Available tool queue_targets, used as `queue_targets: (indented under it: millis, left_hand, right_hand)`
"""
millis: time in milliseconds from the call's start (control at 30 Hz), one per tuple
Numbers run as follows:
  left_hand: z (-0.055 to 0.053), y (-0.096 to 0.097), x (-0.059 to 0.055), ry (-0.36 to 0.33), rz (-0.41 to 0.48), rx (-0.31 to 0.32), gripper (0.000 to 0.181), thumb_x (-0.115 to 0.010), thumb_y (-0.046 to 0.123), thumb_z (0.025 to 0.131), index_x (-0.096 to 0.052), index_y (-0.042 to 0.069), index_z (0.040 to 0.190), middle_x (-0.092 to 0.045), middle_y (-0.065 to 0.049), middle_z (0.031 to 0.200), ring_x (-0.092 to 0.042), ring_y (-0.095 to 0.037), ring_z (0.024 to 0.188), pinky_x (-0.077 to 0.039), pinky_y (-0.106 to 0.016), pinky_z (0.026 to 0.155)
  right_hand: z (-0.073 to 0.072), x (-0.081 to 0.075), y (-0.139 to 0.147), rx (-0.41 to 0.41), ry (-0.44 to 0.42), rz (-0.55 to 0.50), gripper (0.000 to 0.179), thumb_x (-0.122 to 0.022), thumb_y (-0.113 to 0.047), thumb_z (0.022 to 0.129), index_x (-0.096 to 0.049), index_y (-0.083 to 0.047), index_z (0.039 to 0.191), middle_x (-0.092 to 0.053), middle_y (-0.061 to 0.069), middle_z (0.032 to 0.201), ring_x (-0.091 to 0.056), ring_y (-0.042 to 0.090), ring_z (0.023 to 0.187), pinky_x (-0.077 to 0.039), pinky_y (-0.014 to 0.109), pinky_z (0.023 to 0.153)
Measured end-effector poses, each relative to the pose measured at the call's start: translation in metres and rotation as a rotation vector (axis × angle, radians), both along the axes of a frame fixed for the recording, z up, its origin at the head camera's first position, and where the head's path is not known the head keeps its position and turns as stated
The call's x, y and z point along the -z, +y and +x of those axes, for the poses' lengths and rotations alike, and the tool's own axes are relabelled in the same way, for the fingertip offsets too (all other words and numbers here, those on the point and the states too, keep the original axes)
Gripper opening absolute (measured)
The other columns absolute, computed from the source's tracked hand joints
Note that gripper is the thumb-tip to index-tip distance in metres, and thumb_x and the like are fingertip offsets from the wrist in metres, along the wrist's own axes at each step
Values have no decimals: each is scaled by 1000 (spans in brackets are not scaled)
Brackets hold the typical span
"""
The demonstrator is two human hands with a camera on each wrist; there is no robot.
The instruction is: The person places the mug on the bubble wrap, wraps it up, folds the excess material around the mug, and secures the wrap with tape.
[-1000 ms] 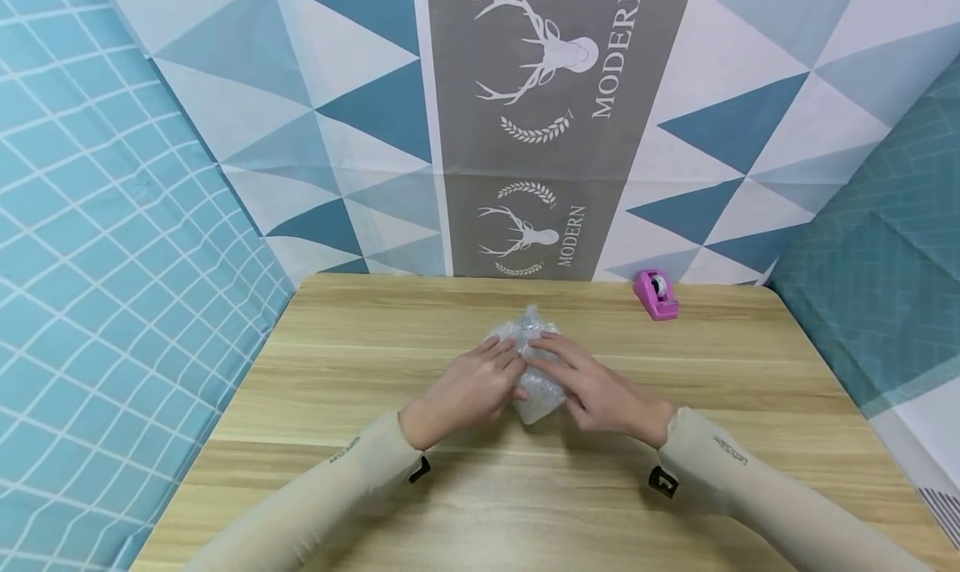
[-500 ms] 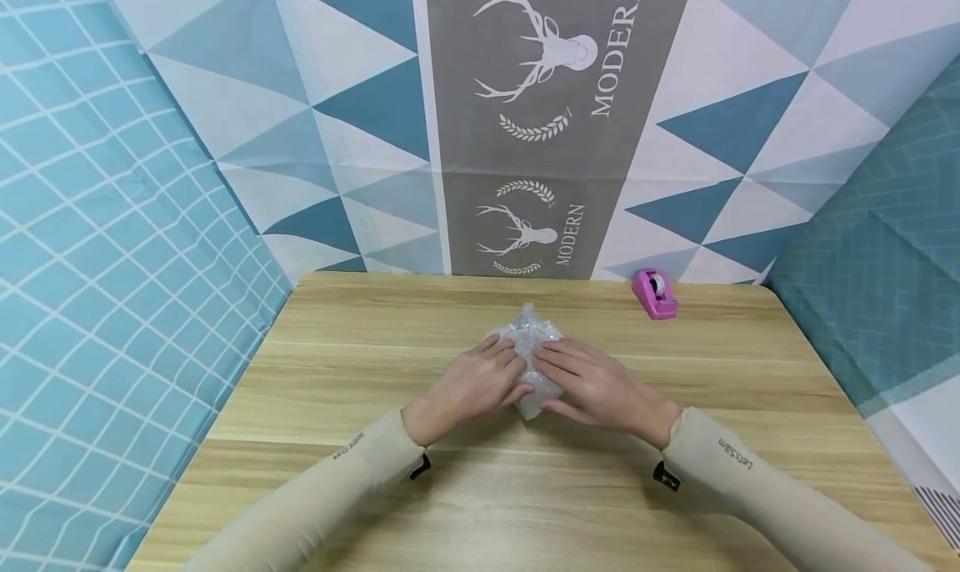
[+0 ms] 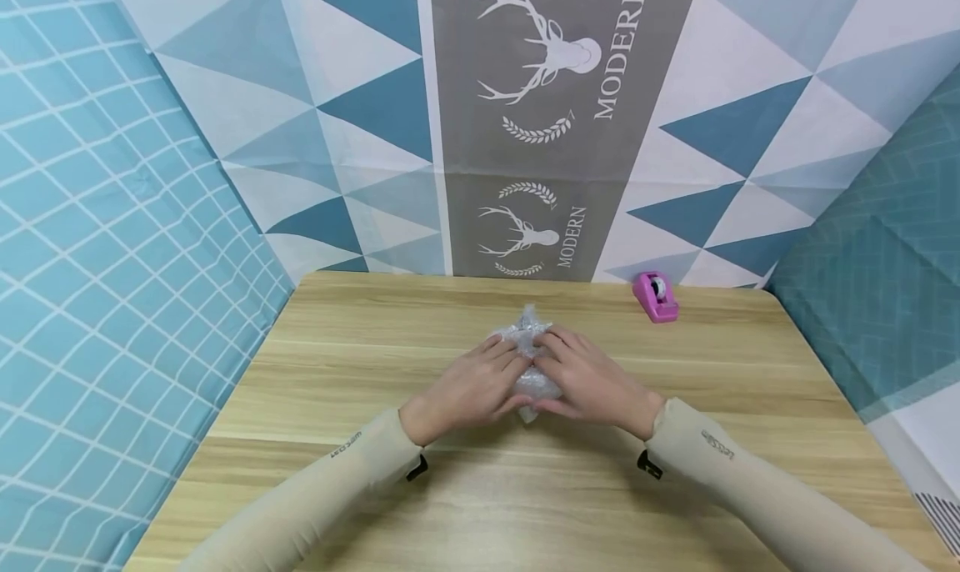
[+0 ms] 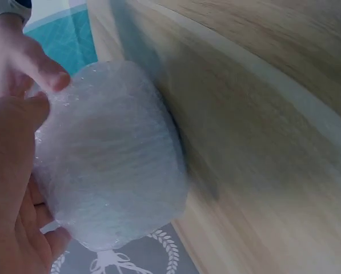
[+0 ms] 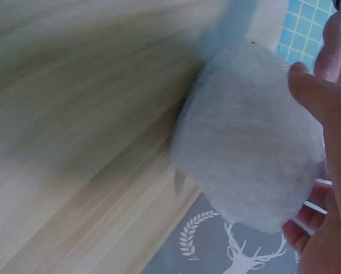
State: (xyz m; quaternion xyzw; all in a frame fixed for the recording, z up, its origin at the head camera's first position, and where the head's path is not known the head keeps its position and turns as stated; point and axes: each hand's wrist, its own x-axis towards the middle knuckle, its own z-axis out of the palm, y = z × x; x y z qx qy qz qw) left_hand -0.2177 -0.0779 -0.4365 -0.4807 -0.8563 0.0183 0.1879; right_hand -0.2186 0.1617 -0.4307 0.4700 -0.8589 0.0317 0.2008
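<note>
A bundle wrapped in clear bubble wrap [image 3: 536,382] is on the wooden table, its crumpled tip pointing to the far side. My left hand [image 3: 476,386] holds it from the left, fingers bent over the top and thumb along the near side. From the right, my right hand [image 3: 596,382] holds it the same way, and the thumbs nearly meet in the head view. Both wrist views show the rounded, cloudy side of the bundle [image 4: 110,154] with thumb and fingertips along its upper edge. What the wrap contains is hidden.
A pink tape dispenser [image 3: 656,297] with a roll of tape stands near the table's back right. Behind the table [image 3: 360,322] hangs a cloth with triangles and deer heads. A blue checked cloth [image 3: 135,222] borders the left side.
My right hand has lifted and shifted, then come back over the bundle with its thumb closer to the left one. My left hand and the bundle have stayed nearly still.
</note>
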Motion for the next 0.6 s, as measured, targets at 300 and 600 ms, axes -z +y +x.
queue_targets:
  millis: [300, 600]
  left_hand:
    - [-3, 6, -5, 41, 72, 107, 49, -64, 48, 99, -68, 3, 118, -74, -12, 119, -68, -26, 120, -44, -44, 117]
    - [-5, 12, -12, 10, -5, 55, 35, -53, 40, 106, -67, 8, 103, -74, -5, 100, -71, -23, 107, -48, -39, 113]
  right_hand:
    - [-6, -3, -7, 40, -124, 38, 45, -74, -52, 91, -74, -12, 111, -62, 9, 141, -49, 34, 136, -45, 50, 102]
    - [-4, -3, -4, 45, -227, -63, 54, -78, -46, 89, -68, -6, 125, -60, 15, 141, -45, 40, 140, -43, 59, 110]
